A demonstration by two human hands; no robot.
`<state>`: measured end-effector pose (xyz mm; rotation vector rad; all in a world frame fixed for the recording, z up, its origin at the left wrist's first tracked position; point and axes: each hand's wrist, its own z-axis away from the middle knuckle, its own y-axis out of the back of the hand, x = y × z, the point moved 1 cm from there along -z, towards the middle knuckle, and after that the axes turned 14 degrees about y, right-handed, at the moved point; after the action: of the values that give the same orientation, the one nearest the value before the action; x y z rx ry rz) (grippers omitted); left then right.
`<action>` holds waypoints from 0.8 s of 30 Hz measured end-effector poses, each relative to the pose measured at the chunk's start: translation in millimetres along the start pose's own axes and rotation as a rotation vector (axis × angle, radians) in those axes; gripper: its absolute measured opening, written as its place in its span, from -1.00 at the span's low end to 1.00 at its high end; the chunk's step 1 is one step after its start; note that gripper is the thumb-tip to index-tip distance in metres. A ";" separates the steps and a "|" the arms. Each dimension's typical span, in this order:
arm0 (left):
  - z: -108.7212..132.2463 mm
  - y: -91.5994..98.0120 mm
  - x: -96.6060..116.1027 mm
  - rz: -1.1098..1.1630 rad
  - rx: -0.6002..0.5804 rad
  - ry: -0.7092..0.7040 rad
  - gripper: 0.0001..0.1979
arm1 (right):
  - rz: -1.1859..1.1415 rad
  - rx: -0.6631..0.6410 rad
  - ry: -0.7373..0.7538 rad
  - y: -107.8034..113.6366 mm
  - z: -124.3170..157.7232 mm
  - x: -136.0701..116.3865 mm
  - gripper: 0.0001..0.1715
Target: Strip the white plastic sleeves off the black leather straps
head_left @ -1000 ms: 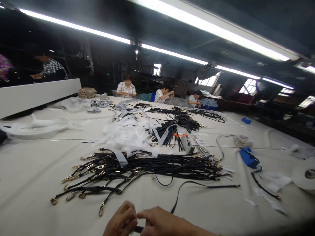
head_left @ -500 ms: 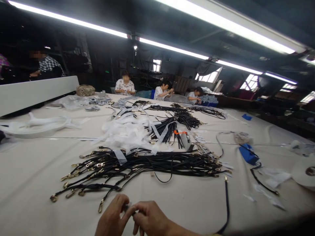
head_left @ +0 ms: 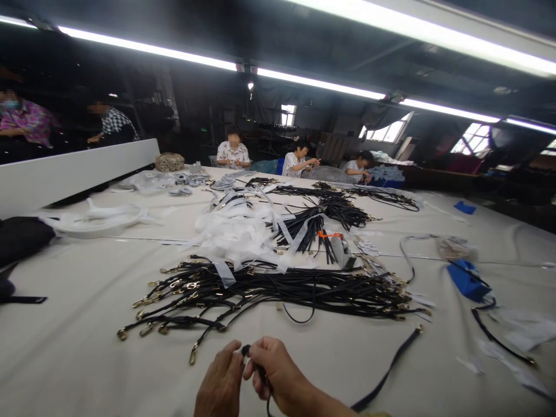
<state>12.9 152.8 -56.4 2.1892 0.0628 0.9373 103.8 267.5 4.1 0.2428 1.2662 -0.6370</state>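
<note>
My left hand (head_left: 221, 385) and my right hand (head_left: 275, 370) meet at the near edge of the table, both pinched on one end of a thin black strap (head_left: 391, 366). The strap runs from my fingers down out of view and comes back up to the right, ending in a gold clasp near the pile. Just beyond my hands lies a long pile of black straps with gold clasps (head_left: 269, 289), spread left to right across the cream table (head_left: 69, 324).
White ribbon scraps (head_left: 237, 234) and more black strap bundles (head_left: 330, 214) lie further back. A blue cloth (head_left: 467, 279) sits at right, a dark bag (head_left: 21, 237) at left. Several people sit working at the far end and at the left.
The view has swung slightly left. My hands have lifted the strap end up between the fingertips, and the strap's free end has swung from upright to slanting right.
</note>
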 end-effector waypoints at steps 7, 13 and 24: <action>-10.8 14.9 11.4 0.303 -0.277 0.435 -0.74 | 1.147 -0.383 0.555 15.2 9.6 23.1 -0.89; 0.1 3.3 10.5 0.071 -0.055 0.047 -0.80 | 0.696 -0.206 0.345 15.5 0.5 22.8 -0.93; -0.1 13.9 23.6 0.308 -0.166 0.315 -0.76 | 0.379 -0.177 0.277 -1.9 -7.6 34.7 -0.61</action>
<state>26.9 150.1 -33.0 1.9138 -0.2014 1.4024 102.0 259.0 -30.5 0.4216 1.4837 -0.1673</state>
